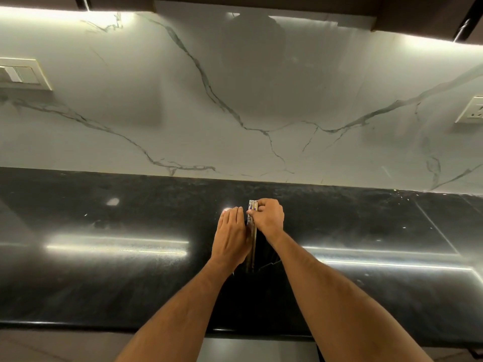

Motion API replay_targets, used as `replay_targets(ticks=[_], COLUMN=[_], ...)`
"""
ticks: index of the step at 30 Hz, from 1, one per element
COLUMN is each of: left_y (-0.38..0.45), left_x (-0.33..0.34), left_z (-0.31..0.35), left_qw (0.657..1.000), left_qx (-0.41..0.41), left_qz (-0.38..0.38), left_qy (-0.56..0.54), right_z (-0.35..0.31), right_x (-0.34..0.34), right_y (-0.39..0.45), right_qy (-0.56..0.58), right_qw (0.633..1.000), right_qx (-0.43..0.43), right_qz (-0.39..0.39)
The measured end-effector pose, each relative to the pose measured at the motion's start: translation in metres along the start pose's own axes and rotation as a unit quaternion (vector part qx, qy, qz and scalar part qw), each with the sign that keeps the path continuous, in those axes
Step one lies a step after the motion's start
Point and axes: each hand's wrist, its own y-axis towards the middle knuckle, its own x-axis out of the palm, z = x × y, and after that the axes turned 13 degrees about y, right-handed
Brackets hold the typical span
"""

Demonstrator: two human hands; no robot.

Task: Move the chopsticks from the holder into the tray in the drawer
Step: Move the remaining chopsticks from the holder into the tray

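A bundle of chopsticks (252,231) with patterned blue-and-white tops stands over the middle of the black counter (104,270). My right hand (268,216) grips their top ends, fingers curled round them. My left hand (232,236) lies against the left side of the bundle with straight fingers. A dark holder (257,267) can barely be made out below the sticks between my wrists; its shape is unclear against the black stone. No tray is in sight.
A white marble backsplash (235,113) rises behind the counter, with a switch plate (21,74) at left and a socket (470,111) at right. The counter's front edge runs along the bottom; a grey drawer front (261,348) shows just below it between my forearms.
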Motion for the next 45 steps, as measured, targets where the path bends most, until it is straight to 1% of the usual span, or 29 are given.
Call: replay_targets(ticks=[4,5,7,9,10,12,15,17,19,23,27,31,33,35,37,39,40,41,42,44,45], left_y=[0.002,0.003,0.004,0.008,0.011,0.014,0.015,0.014,0.015,0.018,0.022,0.026,0.028,0.030,0.030,0.028,0.026,0.024,0.023,0.020,0.019], left_x=[-0.009,-0.011,-0.020,-0.029,-0.033,-0.037,-0.042,-0.045,-0.051,-0.064,-0.078,-0.091,-0.099,-0.108,-0.117,-0.125,-0.129,-0.131,-0.133,-0.139,-0.142], left_z=[0.005,0.007,0.011,0.014,0.016,0.017,0.019,0.022,0.024,0.031,0.036,0.037,0.038,0.037,0.031,0.021,0.016,0.013,0.012,0.015,0.019], left_qw=[0.997,0.995,0.981,0.940,0.916,0.879,0.836,0.823,0.816,0.817,0.799,0.790,0.778,0.757,0.735,0.707,0.692,0.677,0.661,0.622,0.595], left_qx=[0.027,0.019,-0.045,-0.129,-0.154,-0.182,-0.185,-0.197,-0.208,-0.232,-0.271,-0.301,-0.327,-0.355,-0.389,-0.424,-0.438,-0.450,-0.461,-0.479,-0.482], left_qz=[0.020,0.015,-0.018,-0.072,-0.095,-0.130,-0.168,-0.162,-0.136,-0.097,-0.088,-0.076,-0.056,-0.021,0.020,0.059,0.079,0.096,0.107,0.108,0.102], left_qy=[-0.074,-0.100,-0.189,-0.307,-0.358,-0.421,-0.488,-0.508,-0.522,-0.518,-0.529,-0.528,-0.534,-0.548,-0.554,-0.563,-0.568,-0.575,-0.582,-0.610,-0.635], right_z=[-0.003,-0.003,-0.004,-0.006,-0.008,-0.016,-0.029,-0.037,-0.043,-0.058,-0.072,-0.086,-0.092,-0.099,-0.107,-0.113,-0.115,-0.117,-0.119,-0.120,-0.120], right_x=[-0.005,-0.006,-0.009,-0.013,-0.015,-0.021,-0.028,-0.031,-0.034,-0.039,-0.048,-0.057,-0.063,-0.073,-0.089,-0.108,-0.117,-0.125,-0.132,-0.138,-0.138], right_y=[-0.006,-0.008,-0.011,-0.013,-0.014,-0.016,-0.019,-0.021,-0.025,-0.035,-0.044,-0.051,-0.054,-0.056,-0.055,-0.054,-0.054,-0.055,-0.057,-0.065,-0.070], right_qy=[0.031,0.042,0.067,0.094,0.108,0.143,0.170,0.165,0.145,0.147,0.162,0.175,0.202,0.229,0.256,0.287,0.320,0.371,0.438,0.565,0.612], right_qw=[0.999,0.999,0.998,0.995,0.994,0.989,0.985,0.985,0.987,0.986,0.982,0.976,0.969,0.960,0.947,0.932,0.919,0.899,0.870,0.797,0.761], right_qx=[-0.009,-0.012,-0.018,-0.025,-0.028,-0.026,-0.039,-0.051,-0.063,-0.073,-0.086,-0.102,-0.107,-0.115,-0.117,-0.116,-0.112,-0.105,-0.090,-0.045,-0.020], right_qz=[0.008,0.009,0.012,0.017,0.019,0.018,0.008,0.006,0.017,0.035,0.042,0.080,0.091,0.112,0.153,0.190,0.200,0.205,0.208,0.210,0.212])
